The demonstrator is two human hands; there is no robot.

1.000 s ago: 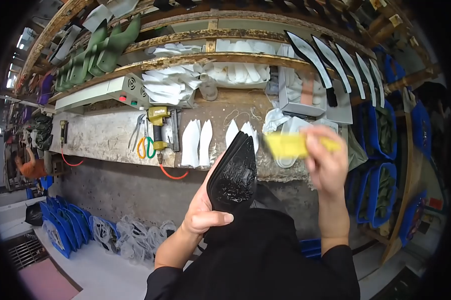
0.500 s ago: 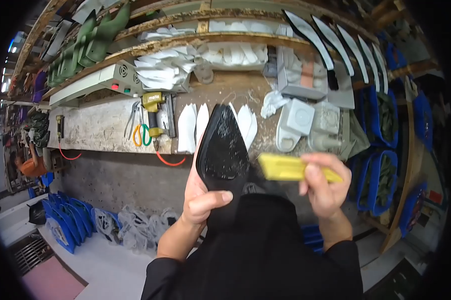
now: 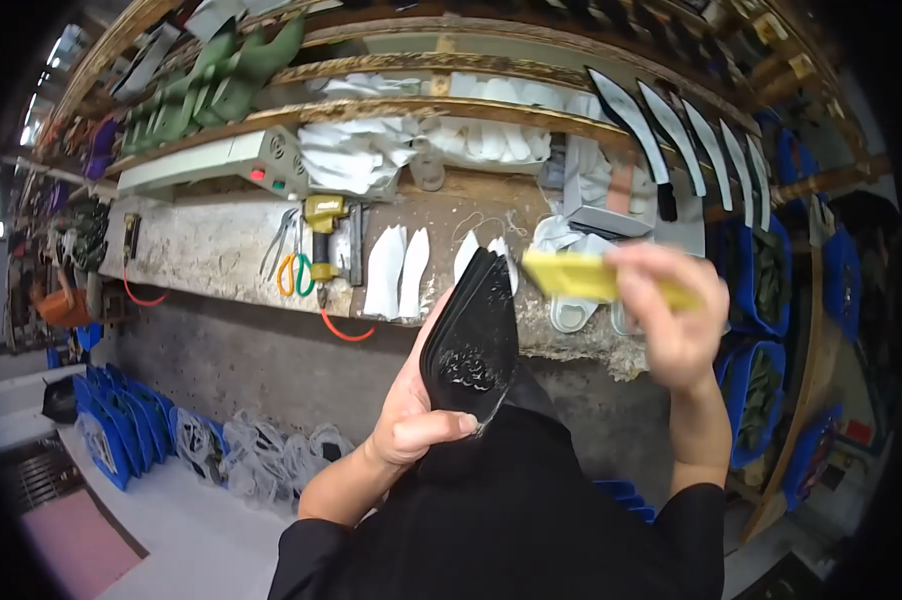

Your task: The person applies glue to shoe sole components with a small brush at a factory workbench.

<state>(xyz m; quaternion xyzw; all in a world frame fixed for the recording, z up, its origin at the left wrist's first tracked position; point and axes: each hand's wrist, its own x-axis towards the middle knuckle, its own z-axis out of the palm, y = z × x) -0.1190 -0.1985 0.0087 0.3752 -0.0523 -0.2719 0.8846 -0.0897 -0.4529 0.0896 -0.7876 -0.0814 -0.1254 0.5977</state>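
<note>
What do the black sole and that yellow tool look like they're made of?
The black sole in the left hand looks like smooth rubber or leather; wet, glossy streaks catch the light. The yellow tool in the right hand seems matte plastic, though blurred.

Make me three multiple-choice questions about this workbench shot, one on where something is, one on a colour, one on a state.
1. Where are the scissors?
A. on the bench beside the yellow nail gun
B. in the left hand
C. on the floor

2. What colour is the tool in the right hand?
A. red
B. yellow
C. white

3. How is the black sole held?
A. lying flat on the bench
B. hung from the shelf
C. gripped in the left hand, shiny side towards the camera

Answers:
1 A, they lie on the bench just left of the nail gun.
2 B, the flat tool is yellow.
3 C, the thumb crosses its lower end, and the glossy face shows.
</note>
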